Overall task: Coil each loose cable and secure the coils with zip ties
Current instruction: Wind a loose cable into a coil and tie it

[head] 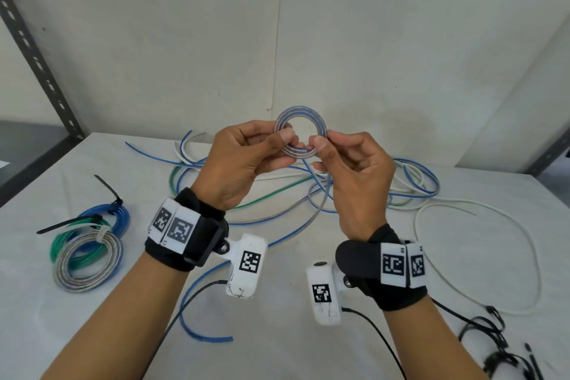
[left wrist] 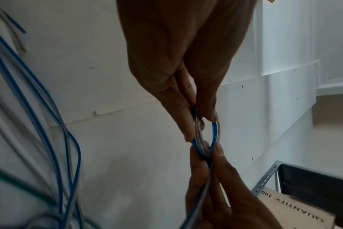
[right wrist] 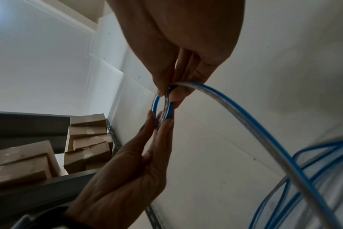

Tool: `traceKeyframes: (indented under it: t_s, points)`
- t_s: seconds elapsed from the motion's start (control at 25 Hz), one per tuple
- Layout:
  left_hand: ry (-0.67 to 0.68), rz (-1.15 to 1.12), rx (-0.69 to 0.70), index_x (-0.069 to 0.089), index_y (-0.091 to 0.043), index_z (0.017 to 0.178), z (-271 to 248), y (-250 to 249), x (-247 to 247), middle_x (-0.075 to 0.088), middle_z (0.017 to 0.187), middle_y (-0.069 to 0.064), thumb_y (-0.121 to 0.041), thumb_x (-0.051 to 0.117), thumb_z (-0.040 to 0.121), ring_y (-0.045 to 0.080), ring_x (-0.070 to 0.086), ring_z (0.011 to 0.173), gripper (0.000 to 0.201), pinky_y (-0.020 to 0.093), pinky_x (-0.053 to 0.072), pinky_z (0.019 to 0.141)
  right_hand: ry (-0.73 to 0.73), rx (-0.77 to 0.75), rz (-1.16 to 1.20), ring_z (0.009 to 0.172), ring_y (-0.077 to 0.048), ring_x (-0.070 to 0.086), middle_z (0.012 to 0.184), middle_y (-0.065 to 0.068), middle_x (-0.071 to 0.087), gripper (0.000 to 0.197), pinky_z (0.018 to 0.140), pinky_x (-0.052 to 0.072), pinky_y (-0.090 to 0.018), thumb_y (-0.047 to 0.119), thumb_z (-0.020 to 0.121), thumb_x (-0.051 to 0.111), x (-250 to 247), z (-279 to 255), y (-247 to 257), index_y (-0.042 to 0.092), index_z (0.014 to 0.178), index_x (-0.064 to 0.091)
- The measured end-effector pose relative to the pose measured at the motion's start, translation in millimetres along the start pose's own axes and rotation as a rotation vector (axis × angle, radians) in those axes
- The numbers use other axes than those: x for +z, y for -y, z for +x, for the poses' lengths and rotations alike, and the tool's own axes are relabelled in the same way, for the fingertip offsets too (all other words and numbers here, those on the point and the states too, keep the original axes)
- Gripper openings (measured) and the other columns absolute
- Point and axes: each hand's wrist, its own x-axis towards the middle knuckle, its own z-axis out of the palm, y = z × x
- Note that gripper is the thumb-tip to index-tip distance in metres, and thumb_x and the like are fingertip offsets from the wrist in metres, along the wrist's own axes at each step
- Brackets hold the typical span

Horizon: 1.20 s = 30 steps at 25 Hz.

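I hold a small coil of clear-and-blue cable (head: 300,111) up above the table (head: 308,348). My left hand (head: 287,139) pinches its left side between thumb and fingers. On the coil's lower right side my right hand (head: 317,145) pinches it the same way. From the right hand's pinch the cable's loose tail (right wrist: 245,120) runs down to the tangle on the table. The left wrist view shows the coil (left wrist: 215,134) edge-on between the two sets of fingertips. Seen from the right wrist, the coil (right wrist: 157,105) also sits between them.
A tangle of loose blue, green, white and clear cables (head: 410,182) lies behind my hands. Three tied coils (head: 86,268) lie at the left. A white cable loop (head: 533,256) lies at the right, black zip ties (head: 493,333) at the front right. Cardboard boxes (right wrist: 88,139) fill a shelf.
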Motion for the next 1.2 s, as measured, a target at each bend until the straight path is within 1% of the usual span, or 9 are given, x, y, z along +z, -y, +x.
traceKeyframes:
  t_s: [0.08,0.16,0.24,0.36,0.48,0.6,0.8,1.08,1.2]
  points:
    - [0.029,0.196,0.049,0.071,-0.002,0.11,0,-5,-7,0.077,0.099,0.017,-0.017,0.076,0.079,0.028,0.075,0.093,0.035,0.033,0.061,0.081,0.118,-0.004,-0.087,0.078,-0.022,0.075,0.085,-0.012,0.077,0.01,0.064,0.058,-0.027,0.001,0.084,0.077,-11,7,2,0.007,0.089,0.07]
    - [0.098,0.462,0.079,0.074,-0.007,0.113,-3,-12,-15,0.077,0.099,0.014,-0.017,0.081,0.078,0.025,0.075,0.092,0.037,0.033,0.06,0.085,0.34,-0.008,-0.278,0.078,-0.023,0.075,0.083,-0.008,0.077,0.012,0.066,0.057,-0.029,0.005,0.083,0.079,-24,14,5,0.014,0.086,0.073]
    - [0.2,0.629,0.021,0.077,-0.009,0.107,-6,-17,-19,0.078,0.089,0.011,-0.014,0.083,0.079,0.021,0.075,0.085,0.029,0.03,0.061,0.082,0.513,-0.02,-0.472,0.079,-0.019,0.073,0.085,-0.004,0.077,0.01,0.066,0.055,-0.03,0.008,0.083,0.08,-33,17,7,0.016,0.086,0.075]
    - [0.275,0.794,-0.03,0.081,-0.013,0.095,-7,-15,-18,0.077,0.078,0.009,-0.017,0.085,0.077,0.026,0.076,0.078,0.019,0.035,0.062,0.08,0.591,-0.061,-0.612,0.077,-0.012,0.07,0.082,0.002,0.075,0.005,0.064,0.054,-0.033,0.011,0.084,0.08,-35,16,9,0.014,0.087,0.077]
    - [0.235,0.8,0.035,0.08,-0.012,0.09,-8,-13,-14,0.076,0.075,0.008,-0.017,0.086,0.077,0.027,0.076,0.074,0.015,0.04,0.063,0.075,0.556,-0.076,-0.595,0.08,-0.013,0.071,0.085,0.004,0.075,0.006,0.07,0.059,-0.036,0.011,0.085,0.079,-34,16,10,0.015,0.09,0.078]
    - [0.095,0.722,0.119,0.078,-0.006,0.092,-5,-15,-16,0.076,0.077,0.012,-0.012,0.084,0.079,0.027,0.076,0.072,0.015,0.04,0.064,0.071,0.463,-0.081,-0.49,0.082,-0.014,0.073,0.089,0.004,0.077,0.015,0.07,0.059,-0.034,0.009,0.088,0.076,-35,18,8,0.02,0.097,0.077]
    - [-0.055,0.378,0.187,0.075,-0.001,0.096,-2,-19,-16,0.076,0.081,0.015,-0.011,0.075,0.088,0.028,0.075,0.076,0.013,0.036,0.062,0.07,0.243,0.007,-0.179,0.081,-0.026,0.077,0.086,-0.01,0.078,0.016,0.068,0.061,-0.032,0.002,0.092,0.069,-22,14,11,0.007,0.106,0.066]
    - [-0.14,0.058,0.142,0.071,-0.003,0.101,-2,-7,2,0.077,0.084,0.009,-0.013,0.071,0.09,0.025,0.076,0.08,0.015,0.03,0.06,0.068,0.095,0.045,0.074,0.085,-0.034,0.075,0.094,-0.02,0.076,0.004,0.071,0.06,-0.035,0.001,0.092,0.067,-3,2,7,0.001,0.096,0.065]
    - [-0.112,-0.034,0.105,0.071,-0.005,0.099,-4,5,16,0.077,0.084,0.007,-0.01,0.067,0.092,0.02,0.075,0.078,0.01,0.029,0.061,0.07,0.019,0.029,0.123,0.084,-0.029,0.075,0.094,-0.018,0.077,0.007,0.073,0.06,-0.035,0.001,0.092,0.068,-2,2,10,0.001,0.097,0.063]
